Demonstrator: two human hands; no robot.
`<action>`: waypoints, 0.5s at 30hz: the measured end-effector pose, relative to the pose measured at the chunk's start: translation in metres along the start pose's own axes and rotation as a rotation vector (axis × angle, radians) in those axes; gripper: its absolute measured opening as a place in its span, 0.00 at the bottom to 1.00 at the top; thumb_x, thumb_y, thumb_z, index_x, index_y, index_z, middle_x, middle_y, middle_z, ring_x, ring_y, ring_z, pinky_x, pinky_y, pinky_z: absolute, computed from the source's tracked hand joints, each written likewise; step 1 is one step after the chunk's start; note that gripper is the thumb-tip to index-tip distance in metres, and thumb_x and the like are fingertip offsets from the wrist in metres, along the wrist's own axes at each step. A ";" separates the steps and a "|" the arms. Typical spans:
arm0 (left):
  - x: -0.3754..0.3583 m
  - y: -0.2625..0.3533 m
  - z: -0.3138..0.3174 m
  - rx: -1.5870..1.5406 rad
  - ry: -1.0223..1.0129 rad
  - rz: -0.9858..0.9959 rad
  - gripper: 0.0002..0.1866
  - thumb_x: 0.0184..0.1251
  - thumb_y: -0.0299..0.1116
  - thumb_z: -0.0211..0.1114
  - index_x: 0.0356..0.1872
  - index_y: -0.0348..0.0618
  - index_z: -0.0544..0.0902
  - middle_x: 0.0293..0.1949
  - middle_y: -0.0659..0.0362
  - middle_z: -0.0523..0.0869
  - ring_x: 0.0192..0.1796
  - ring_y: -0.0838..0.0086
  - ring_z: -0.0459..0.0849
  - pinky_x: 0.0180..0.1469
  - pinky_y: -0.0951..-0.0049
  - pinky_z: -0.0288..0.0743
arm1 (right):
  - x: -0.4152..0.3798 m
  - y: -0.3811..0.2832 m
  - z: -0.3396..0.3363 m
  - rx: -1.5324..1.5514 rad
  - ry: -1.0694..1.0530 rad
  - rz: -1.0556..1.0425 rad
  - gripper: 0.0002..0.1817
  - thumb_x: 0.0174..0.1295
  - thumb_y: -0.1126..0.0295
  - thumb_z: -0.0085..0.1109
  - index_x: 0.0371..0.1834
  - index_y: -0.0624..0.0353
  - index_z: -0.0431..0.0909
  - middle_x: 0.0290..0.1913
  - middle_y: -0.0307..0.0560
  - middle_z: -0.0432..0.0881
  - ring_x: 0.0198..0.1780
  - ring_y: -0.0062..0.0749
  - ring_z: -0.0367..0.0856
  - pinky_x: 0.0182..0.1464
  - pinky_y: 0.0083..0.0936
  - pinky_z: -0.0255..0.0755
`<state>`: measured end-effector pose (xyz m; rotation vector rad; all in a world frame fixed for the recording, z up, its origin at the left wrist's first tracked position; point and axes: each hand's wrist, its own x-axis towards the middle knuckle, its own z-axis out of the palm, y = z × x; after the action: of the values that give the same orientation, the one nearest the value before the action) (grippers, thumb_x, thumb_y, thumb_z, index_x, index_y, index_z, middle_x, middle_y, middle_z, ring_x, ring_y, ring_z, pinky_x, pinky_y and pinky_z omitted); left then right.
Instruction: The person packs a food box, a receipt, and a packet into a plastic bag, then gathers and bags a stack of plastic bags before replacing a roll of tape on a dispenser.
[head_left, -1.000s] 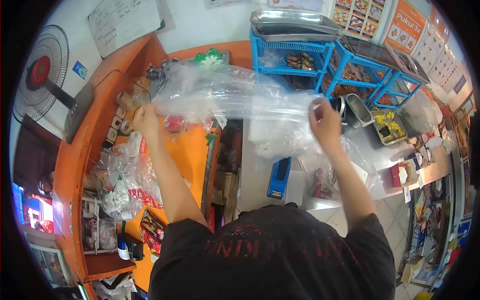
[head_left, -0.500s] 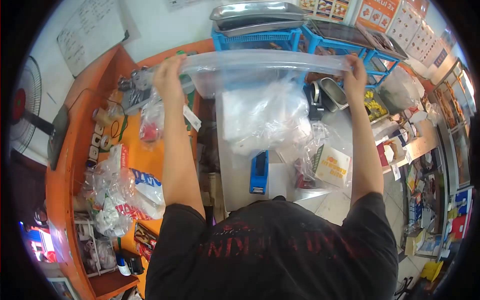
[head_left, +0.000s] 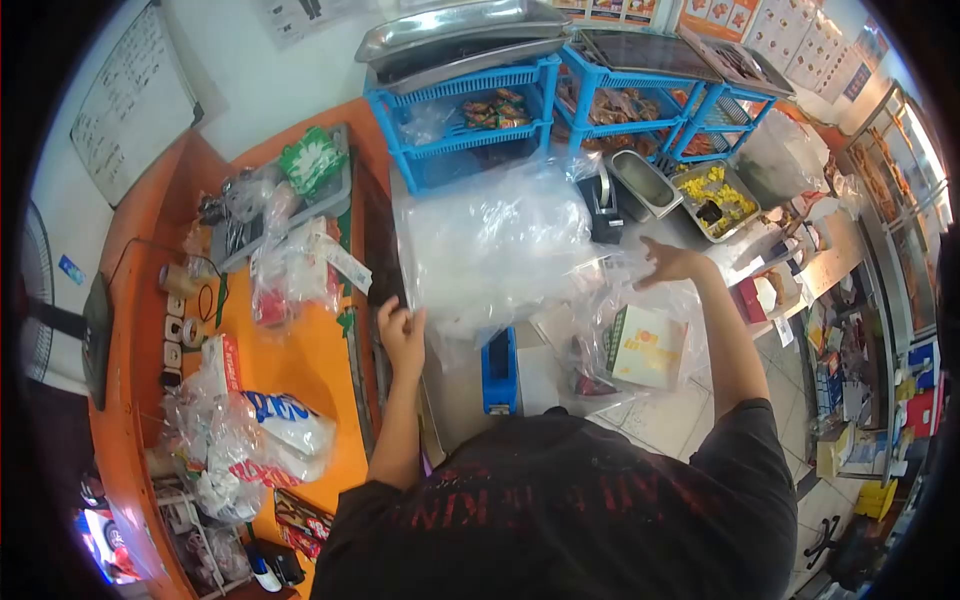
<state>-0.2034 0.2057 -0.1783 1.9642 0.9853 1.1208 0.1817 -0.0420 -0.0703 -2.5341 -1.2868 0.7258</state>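
A stack of clear plastic bags [head_left: 490, 250] lies spread over the metal table, its surface wrinkled and shiny. My left hand [head_left: 402, 338] is at the lower left corner of the bags, fingers loosely curled and slightly apart, with no grip on the plastic visible. On the other side, my right hand [head_left: 672, 265] hovers by the right edge of the bags with thumb and fingers spread. Just below the bags sits a blue tape dispenser [head_left: 499, 370]. A printed cream box [head_left: 648, 347] in clear plastic stands below my right hand.
Blue plastic racks [head_left: 465, 135] with metal trays [head_left: 460, 40] stand at the back. Beside the bags are a metal pan [head_left: 645, 183] and a tray of yellow pieces [head_left: 718, 200]. An orange counter [head_left: 300, 360] on the left carries packages and a grey tray [head_left: 335, 195].
The clear plastic sheet stretched between my raised hands has come down onto the stack. Both hands have dropped toward me, and the camera view has shifted.
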 end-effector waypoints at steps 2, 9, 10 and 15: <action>-0.008 -0.016 -0.010 0.089 -0.015 0.004 0.09 0.52 0.31 0.66 0.24 0.35 0.76 0.46 0.51 0.75 0.36 0.70 0.74 0.37 0.75 0.67 | -0.010 -0.029 -0.039 -0.029 -0.282 0.113 0.39 0.50 0.57 0.63 0.63 0.62 0.56 0.58 0.56 0.67 0.62 0.44 0.64 0.62 0.28 0.58; 0.112 -0.026 0.016 0.165 -0.057 -0.351 0.23 0.61 0.44 0.55 0.41 0.28 0.74 0.37 0.46 0.78 0.39 0.64 0.77 0.42 0.69 0.70 | 0.129 -0.033 -0.033 0.619 0.189 -0.232 0.29 0.60 0.53 0.52 0.57 0.64 0.64 0.55 0.55 0.70 0.57 0.38 0.68 0.57 0.31 0.63; 0.126 -0.026 0.024 0.163 -0.052 -0.348 0.23 0.61 0.44 0.55 0.41 0.28 0.74 0.37 0.46 0.78 0.39 0.64 0.77 0.42 0.69 0.70 | 0.149 -0.040 -0.027 0.826 0.150 -0.103 0.26 0.62 0.53 0.47 0.55 0.63 0.66 0.54 0.53 0.70 0.55 0.38 0.69 0.55 0.32 0.65; 0.161 -0.088 0.063 0.327 0.011 -0.563 0.27 0.66 0.47 0.42 0.38 0.26 0.76 0.36 0.39 0.80 0.40 0.47 0.78 0.44 0.58 0.68 | 0.221 -0.063 0.012 1.182 0.149 0.217 0.22 0.66 0.53 0.38 0.47 0.61 0.70 0.42 0.48 0.75 0.39 0.36 0.77 0.38 0.30 0.71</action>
<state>-0.1159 0.3753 -0.2126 1.7398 1.6795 0.6815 0.2409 0.1722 -0.1293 -1.6690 -0.2982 0.9282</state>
